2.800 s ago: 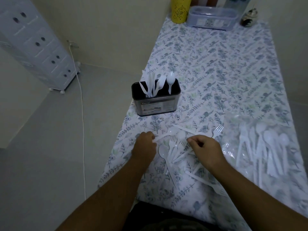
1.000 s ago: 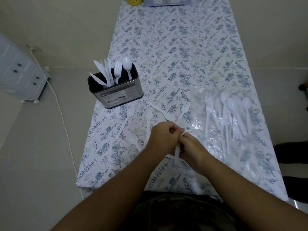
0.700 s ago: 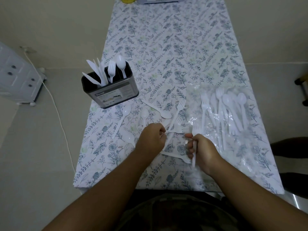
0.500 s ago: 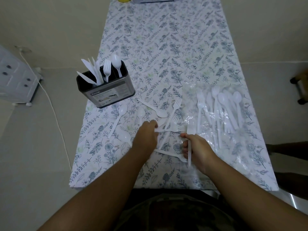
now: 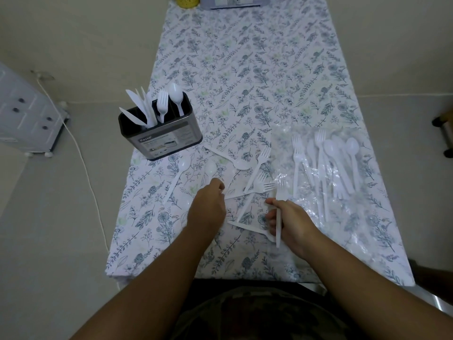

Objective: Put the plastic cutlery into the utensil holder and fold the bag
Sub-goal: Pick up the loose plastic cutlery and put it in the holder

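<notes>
right grip (image 5: pixel 285 220) over floral tablecloth (image 5: pixel 269 69)

floral-cloth bench (image 5: pixel 257 69) with utensil holder (image 5: pixel 160 136), loose white cutlery (image 5: pixel 255 168), clear bag (image 5: pixel 326 168), yellow cup (image 5: pixel 186 1), grey box (image 5: pixel 232 1)

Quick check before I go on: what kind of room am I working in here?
Probably a home room: a table under a floral tablecloth, a white plastic drawer unit on the floor, and a utensil holder.
</notes>
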Demonstrator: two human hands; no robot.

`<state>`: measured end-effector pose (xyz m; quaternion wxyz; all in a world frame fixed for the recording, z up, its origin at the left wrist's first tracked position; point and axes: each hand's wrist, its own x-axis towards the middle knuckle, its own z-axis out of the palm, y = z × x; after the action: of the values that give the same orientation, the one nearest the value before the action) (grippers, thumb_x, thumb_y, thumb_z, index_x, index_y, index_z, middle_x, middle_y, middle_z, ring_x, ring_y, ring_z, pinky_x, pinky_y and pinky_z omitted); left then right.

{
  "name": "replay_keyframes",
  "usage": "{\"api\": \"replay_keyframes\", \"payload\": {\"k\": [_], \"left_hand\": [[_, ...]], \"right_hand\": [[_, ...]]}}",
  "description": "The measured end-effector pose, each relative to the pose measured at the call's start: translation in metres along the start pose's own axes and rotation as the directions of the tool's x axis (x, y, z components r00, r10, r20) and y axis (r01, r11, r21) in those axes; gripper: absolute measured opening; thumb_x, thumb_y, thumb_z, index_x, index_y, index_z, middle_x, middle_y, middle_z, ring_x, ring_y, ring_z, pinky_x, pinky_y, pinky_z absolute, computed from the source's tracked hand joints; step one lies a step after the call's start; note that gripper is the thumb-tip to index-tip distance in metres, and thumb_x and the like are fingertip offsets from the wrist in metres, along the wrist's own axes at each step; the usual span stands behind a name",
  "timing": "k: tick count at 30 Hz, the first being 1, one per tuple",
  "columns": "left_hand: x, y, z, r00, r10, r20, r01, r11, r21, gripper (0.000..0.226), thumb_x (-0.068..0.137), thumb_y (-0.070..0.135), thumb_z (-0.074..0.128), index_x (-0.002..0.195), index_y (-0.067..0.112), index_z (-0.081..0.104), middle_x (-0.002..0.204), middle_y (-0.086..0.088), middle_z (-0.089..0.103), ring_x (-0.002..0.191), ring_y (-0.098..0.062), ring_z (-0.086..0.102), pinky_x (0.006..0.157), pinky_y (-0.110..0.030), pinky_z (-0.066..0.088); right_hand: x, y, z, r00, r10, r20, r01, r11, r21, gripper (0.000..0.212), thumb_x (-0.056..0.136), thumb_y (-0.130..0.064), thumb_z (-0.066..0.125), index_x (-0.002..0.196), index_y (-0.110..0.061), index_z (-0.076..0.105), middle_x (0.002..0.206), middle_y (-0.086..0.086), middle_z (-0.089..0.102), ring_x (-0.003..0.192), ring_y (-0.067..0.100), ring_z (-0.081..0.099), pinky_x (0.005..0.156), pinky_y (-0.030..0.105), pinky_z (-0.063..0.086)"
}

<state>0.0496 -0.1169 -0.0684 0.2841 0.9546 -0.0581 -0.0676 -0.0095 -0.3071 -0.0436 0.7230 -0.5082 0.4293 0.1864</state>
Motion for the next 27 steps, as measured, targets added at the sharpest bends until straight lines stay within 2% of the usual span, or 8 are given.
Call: {"api": "replay_keyframes", "payload": {"k": [4,6,9,12,15,18,22,27], "left_hand": [[-0.003,-0.003,-0.006,0.994,-0.103,-0.037,0.098,0.988,-0.119,0.015,0.1,0.011,0.049,0.113,0.016,0.054,0.09,0.001,0.066,0.079,-0.013,0.063,0.068,-0.031,0.056],[-0.004,0.0,-0.011,0.987,-0.156,-0.032,0.145,0.961,-0.234,0.022,0.099,0.01,0.051,0.121,0.015,0.053,0.082,0.007,0.063,0.079,-0.013,0.064,0.07,-0.027,0.053],[-0.005,0.005,-0.021,0.971,-0.237,0.007,0.219,0.885,-0.412,0.036,0.096,0.014,0.059,0.131,0.018,0.053,0.079,0.008,0.058,0.074,-0.011,0.062,0.073,-0.033,0.057],[-0.006,0.007,-0.032,0.964,-0.26,0.048,0.249,0.833,-0.493,0.023,0.094,0.019,0.064,0.117,0.018,0.064,0.088,0.006,0.064,0.082,-0.013,0.066,0.081,-0.043,0.061],[-0.01,0.009,-0.048,0.964,-0.265,0.028,0.24,0.819,-0.521,0.003,0.091,0.019,0.067,0.094,0.019,0.067,0.083,0.003,0.067,0.078,-0.017,0.068,0.077,-0.043,0.06],[-0.009,0.003,-0.071,0.959,-0.278,-0.055,0.217,0.846,-0.487,0.003,0.09,0.016,0.068,0.087,0.015,0.067,0.078,-0.002,0.068,0.072,-0.018,0.067,0.069,-0.036,0.058],[0.008,-0.009,-0.122,0.916,-0.283,-0.283,0.129,0.878,-0.462,0.008,0.088,0.014,0.068,0.082,0.019,0.065,0.07,0.003,0.064,0.062,-0.002,0.057,0.06,-0.01,0.045],[0.05,-0.017,-0.197,0.795,-0.228,-0.562,-0.08,0.879,-0.47,0.009,0.09,0.01,0.067,0.082,0.013,0.066,0.071,0.003,0.062,0.061,-0.001,0.053,0.059,-0.012,0.045]], "right_hand": [[0.0,0.001,0.0,1.0,0.002,-0.002,-0.002,1.0,-0.017,0.023,0.101,-0.017,0.052,0.118,-0.006,0.065,0.064,0.005,0.052,0.05,0.015,0.043,0.051,0.029,0.036],[-0.002,0.0,0.002,1.0,-0.005,0.017,0.006,0.999,-0.049,0.023,0.101,-0.018,0.052,0.117,-0.008,0.066,0.066,0.005,0.053,0.051,0.015,0.042,0.052,0.03,0.036],[-0.007,-0.004,0.015,0.997,-0.013,0.076,0.018,0.997,-0.076,0.023,0.101,-0.016,0.05,0.116,-0.007,0.065,0.069,0.007,0.05,0.057,0.017,0.041,0.055,0.031,0.034],[-0.009,-0.009,0.044,0.988,-0.035,0.152,0.051,0.993,-0.103,0.023,0.101,-0.013,0.052,0.118,0.0,0.063,0.077,0.013,0.053,0.063,0.021,0.047,0.058,0.032,0.039],[-0.011,-0.016,0.075,0.973,-0.092,0.213,0.141,0.963,-0.23,0.02,0.101,-0.02,0.058,0.111,-0.004,0.066,0.091,0.02,0.069,0.079,0.026,0.064,0.072,0.037,0.054],[-0.015,-0.029,0.102,0.952,-0.117,0.283,0.21,0.922,-0.325,0.02,0.102,-0.025,0.058,0.108,-0.009,0.068,0.1,0.016,0.076,0.093,0.029,0.073,0.085,0.04,0.061],[-0.015,-0.05,0.137,0.931,-0.131,0.34,0.224,0.941,-0.253,0.018,0.103,-0.017,0.054,0.113,-0.011,0.068,0.1,0.016,0.076,0.097,0.031,0.074,0.092,0.044,0.06],[-0.017,-0.08,0.178,0.906,-0.157,0.394,0.238,0.956,-0.168,0.02,0.104,-0.019,0.054,0.119,-0.01,0.065,0.107,0.015,0.074,0.103,0.029,0.073,0.092,0.045,0.058]]}}
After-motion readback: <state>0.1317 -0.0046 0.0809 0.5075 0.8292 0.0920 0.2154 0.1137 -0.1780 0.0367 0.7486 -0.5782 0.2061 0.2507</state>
